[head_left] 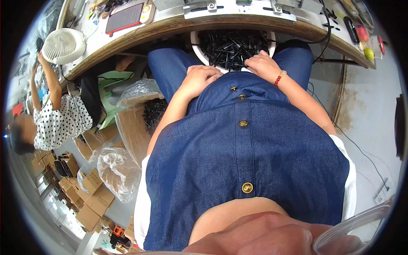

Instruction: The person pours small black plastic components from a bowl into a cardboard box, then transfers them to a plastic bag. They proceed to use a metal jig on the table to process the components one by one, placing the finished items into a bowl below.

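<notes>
Loose slender black plastic pieces (231, 46), long axes crossing, are held in a white basket (196, 47) below the bench (255, 22), ahead of both hands; the right hand (264, 67) is placed nearer than the left hand (199, 80). Neither grip's closure can be told.

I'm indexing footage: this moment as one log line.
left hand: near basin rim, grip unclear | right hand: near basin rim, grip unclear | basin: holds black parts | fan: on desk
</notes>
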Motion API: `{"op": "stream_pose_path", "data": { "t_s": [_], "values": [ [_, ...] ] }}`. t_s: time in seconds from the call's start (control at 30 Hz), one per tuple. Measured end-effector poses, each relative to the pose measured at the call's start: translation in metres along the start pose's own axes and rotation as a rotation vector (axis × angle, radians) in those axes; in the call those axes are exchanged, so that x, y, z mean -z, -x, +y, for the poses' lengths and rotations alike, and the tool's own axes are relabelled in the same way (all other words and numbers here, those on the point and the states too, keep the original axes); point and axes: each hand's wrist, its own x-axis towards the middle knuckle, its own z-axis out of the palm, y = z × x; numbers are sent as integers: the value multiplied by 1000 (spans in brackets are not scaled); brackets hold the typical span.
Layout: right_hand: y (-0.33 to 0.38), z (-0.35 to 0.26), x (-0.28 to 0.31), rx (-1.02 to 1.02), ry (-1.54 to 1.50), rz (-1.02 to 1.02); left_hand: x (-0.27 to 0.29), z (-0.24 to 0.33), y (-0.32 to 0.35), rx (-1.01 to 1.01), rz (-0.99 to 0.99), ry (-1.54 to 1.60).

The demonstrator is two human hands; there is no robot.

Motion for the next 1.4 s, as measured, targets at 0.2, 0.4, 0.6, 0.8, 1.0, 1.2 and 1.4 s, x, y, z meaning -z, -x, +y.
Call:
{"op": "stream_pose_path", "data": {
  "t_s": [0.2, 0.4, 0.6, 0.8, 1.0, 1.2, 1.4],
  "values": [
    [4, -5, 3, 6, 44, 33, -11, 13, 30, 45, 99, -81],
    [8, -2, 15, 10, -56, 181, 13, 48, 57, 44, 60, 21],
    [20, 49, 26, -492, -144, 337, 34, 36, 32, 92, 221, 4],
    [33, 125, 19, -672, -217, 243, 18, 39, -11, 606, 573, 978],
    [-9, 178, -21, -738, -478, 231, 5, 5, -48, 812, 798, 1054],
    [-37, 189, -21, -707, -124, -55, -20, -39, -73, 1007, 667, 1282],
    [-57, 215, -40, -714, -222, -77, -27, -18, -80, 946, 818, 1298]
  ]
}}
